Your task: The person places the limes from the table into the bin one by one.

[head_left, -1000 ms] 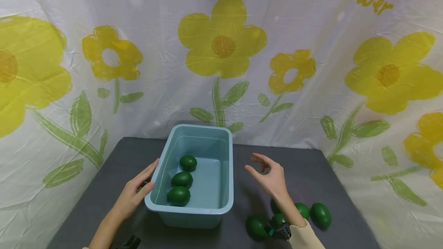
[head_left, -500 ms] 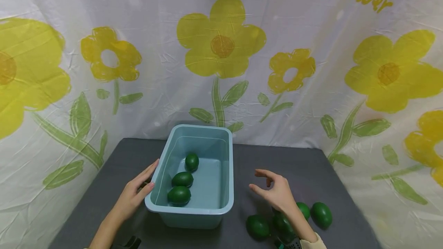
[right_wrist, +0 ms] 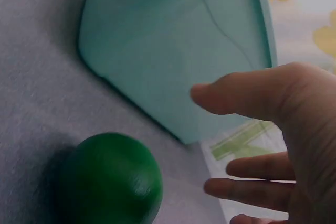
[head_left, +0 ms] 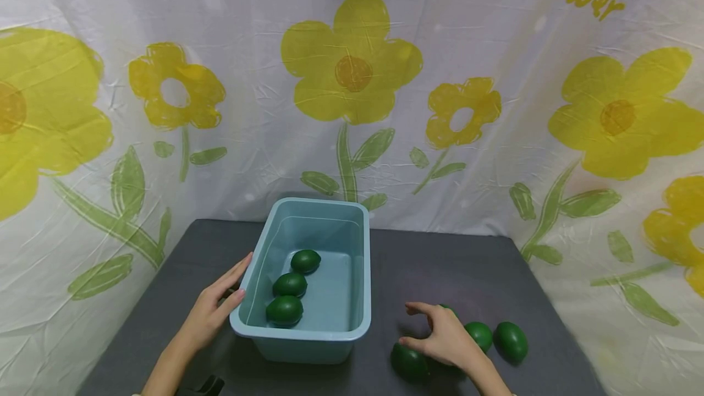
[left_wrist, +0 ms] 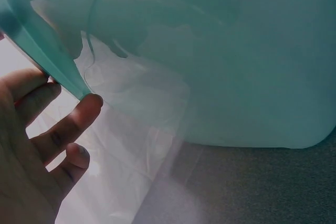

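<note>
Three green limes lie in a row along the left side of a light blue plastic bin (head_left: 308, 336), the farthest lime (head_left: 305, 261) turned sideways. My left hand (head_left: 211, 307) rests against the bin's left rim, its fingertips touching the rim from outside in the left wrist view. To the right of the bin, my right hand (head_left: 442, 338) hovers low over a loose group of limes, thumb and fingers spread with nothing held. The nearest lime (head_left: 409, 362) sits just below the thumb; the right wrist view shows a lime (right_wrist: 110, 177) apart from the fingers. The hand partly hides other limes.
Two more limes, one by the wrist (head_left: 479, 336) and another farther right (head_left: 511, 343), lie on the dark grey table (head_left: 396, 255). A white curtain (head_left: 247, 157) printed with yellow flowers hangs behind and at both sides.
My right hand has come down and toward me from beside the bin to the loose limes. The farthest lime in the bin has rolled and turned. The left hand stays put.
</note>
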